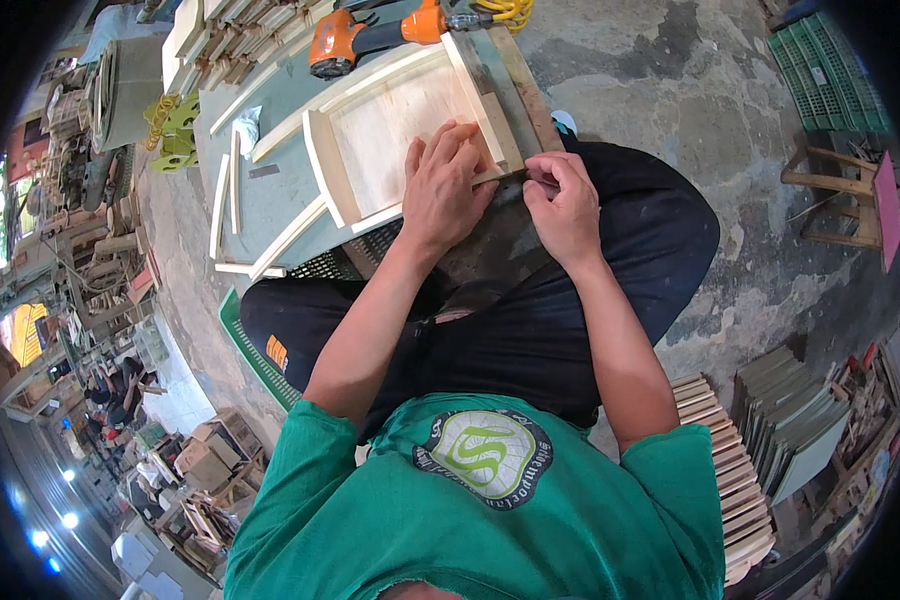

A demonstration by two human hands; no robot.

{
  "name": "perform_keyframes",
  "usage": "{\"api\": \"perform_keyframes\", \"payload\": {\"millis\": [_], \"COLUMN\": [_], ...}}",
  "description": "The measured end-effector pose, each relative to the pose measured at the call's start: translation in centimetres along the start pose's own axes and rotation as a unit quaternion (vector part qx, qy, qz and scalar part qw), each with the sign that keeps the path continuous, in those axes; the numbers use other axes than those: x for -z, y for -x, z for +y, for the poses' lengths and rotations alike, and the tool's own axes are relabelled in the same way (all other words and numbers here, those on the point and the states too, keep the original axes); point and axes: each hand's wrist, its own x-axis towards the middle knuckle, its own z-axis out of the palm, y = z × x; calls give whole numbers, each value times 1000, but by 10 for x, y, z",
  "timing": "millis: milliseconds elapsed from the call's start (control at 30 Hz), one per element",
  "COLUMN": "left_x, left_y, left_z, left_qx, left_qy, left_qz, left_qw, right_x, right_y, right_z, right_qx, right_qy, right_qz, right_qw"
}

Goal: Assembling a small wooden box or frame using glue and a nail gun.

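A shallow wooden tray-like frame (400, 108) with a pale plywood panel and curved side strips lies on the grey-green work surface in front of me. My left hand (444, 185) grips its near edge by the right corner, fingers bent over the inside and thumb along the outer side. Just right of that corner, my right hand (564, 205) is closed in a pinch, thumb against the curled fingers. Whatever lies between those fingertips is too small or hidden to name. Both hands are close to the corner joint.
An orange and black power tool (370, 38) lies beyond the frame, near a coiled yellow hose (508, 12). Loose wooden strips (235, 185) lie on the left of the work surface (270, 215). A green crate (253, 345) stands by my left leg; a small stool (850, 195) is at right.
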Motion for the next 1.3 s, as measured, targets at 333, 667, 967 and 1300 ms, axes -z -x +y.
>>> {"api": "perform_keyframes", "payload": {"millis": [333,667,967,1300], "left_x": [-6,-4,-7,-5], "left_y": [5,-1,0,-1], "left_z": [-4,-3,-3,2], "left_qx": [-36,-32,-9,12], "left_qy": [-41,-38,5,7], "left_qz": [41,36,53,39], "left_qw": [998,998,999,999], "right_x": [-4,-4,-6,-8], "right_y": [0,-2,0,0], "right_z": [2,0,-4,7], "right_qx": [58,39,33,-9], "right_qy": [61,54,62,-36], "right_qz": [5,-1,-12,-54], "right_qw": [996,998,997,998]}}
